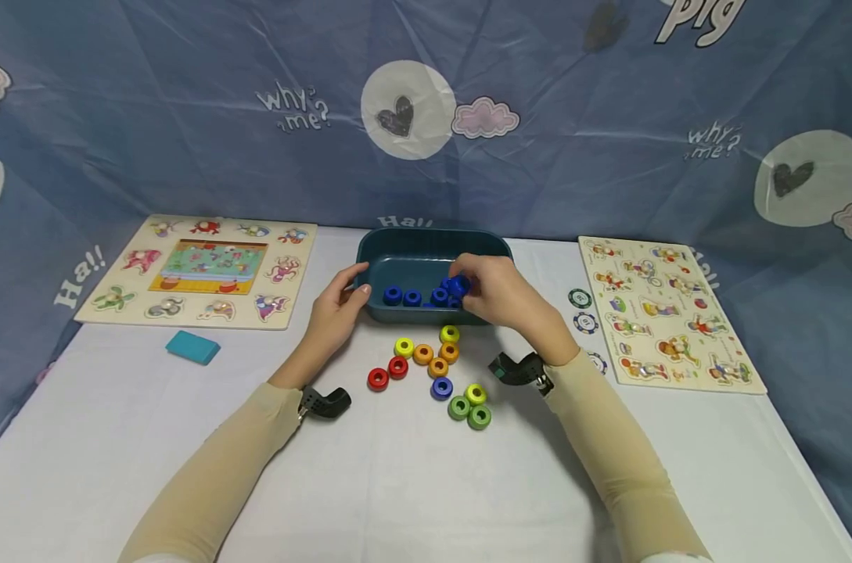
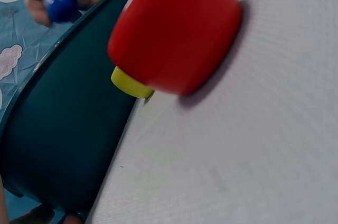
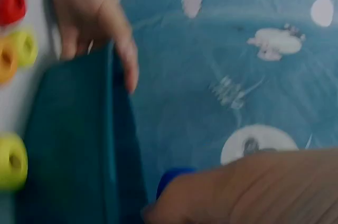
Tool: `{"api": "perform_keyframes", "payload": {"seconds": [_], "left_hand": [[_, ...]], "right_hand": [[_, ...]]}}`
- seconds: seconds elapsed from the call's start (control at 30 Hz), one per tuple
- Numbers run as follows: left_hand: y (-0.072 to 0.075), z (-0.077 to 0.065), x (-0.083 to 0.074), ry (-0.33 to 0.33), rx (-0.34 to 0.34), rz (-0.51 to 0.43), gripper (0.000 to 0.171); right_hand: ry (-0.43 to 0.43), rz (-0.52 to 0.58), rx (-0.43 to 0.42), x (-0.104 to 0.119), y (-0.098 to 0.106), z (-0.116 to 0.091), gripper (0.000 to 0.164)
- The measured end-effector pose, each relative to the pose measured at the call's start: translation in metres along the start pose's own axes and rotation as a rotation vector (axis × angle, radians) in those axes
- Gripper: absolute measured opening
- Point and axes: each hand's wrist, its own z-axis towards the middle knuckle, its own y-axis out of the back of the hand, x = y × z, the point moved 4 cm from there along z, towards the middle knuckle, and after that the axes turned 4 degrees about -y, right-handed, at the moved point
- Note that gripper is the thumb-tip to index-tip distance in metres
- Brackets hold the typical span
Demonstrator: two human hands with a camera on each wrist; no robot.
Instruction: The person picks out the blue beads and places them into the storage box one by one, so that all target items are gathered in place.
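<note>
A dark teal plastic bin stands on the table with several blue ring beads inside, gathered near its front wall. My left hand grips the bin's left end, thumb and fingers spread around its corner. Over the bin's right part, my right hand pinches a blue bead between thumb and fingers, just above the other blue ones. In front of the bin lie loose ring beads: red, orange, yellow, green and one blue bead.
A wooden peg puzzle with sea animals lies at the left, a teal block before it. Another puzzle with figures lies at the right, with poker chips along its left edge. A printed blue cloth hangs behind the table.
</note>
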Motion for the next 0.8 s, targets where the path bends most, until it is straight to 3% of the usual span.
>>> {"api": "perform_keyframes", "payload": {"seconds": [0.23, 0.47, 0.8], "left_hand": [[0.001, -0.002, -0.006, 0.014, 0.003, -0.01, 0.044], [0.001, -0.001, -0.003, 0.015, 0.0, -0.01, 0.044], [0.001, -0.002, -0.006, 0.006, 0.002, -0.003, 0.043]], "right_hand": [[-0.195, -0.15, 0.046, -0.022, -0.003, 0.009, 0.04], [-0.266, -0.221, 0.078, -0.036, -0.011, 0.018, 0.032], [-0.354, -0.258, 0.238, -0.044, -0.026, 0.028, 0.029]]}}
